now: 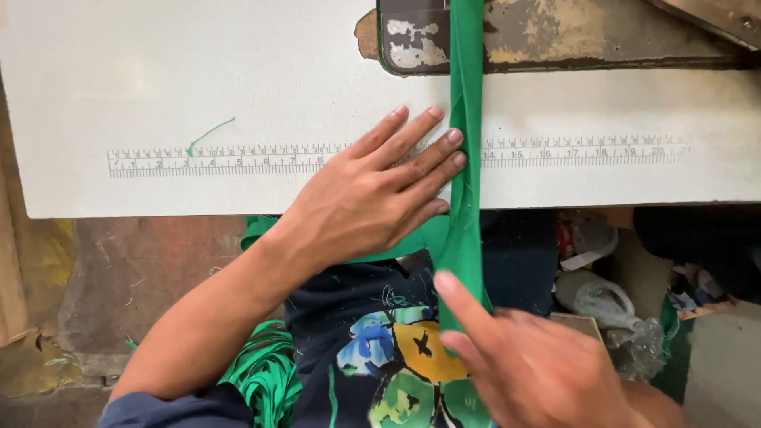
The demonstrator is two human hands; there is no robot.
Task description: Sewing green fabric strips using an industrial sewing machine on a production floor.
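A green fabric strip (466, 119) runs from twelve o'clock down the white table (158, 79) to six. The left hand (372, 198) lies flat and unclenched, fingertips pressing the strip's edge; the right hand (531, 364), at five o'clock, pinches its lower end over the table edge

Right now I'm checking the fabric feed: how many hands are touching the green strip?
2. The left hand lies flat on the table, fingertips against the green strip; the right hand pinches it below the table edge.
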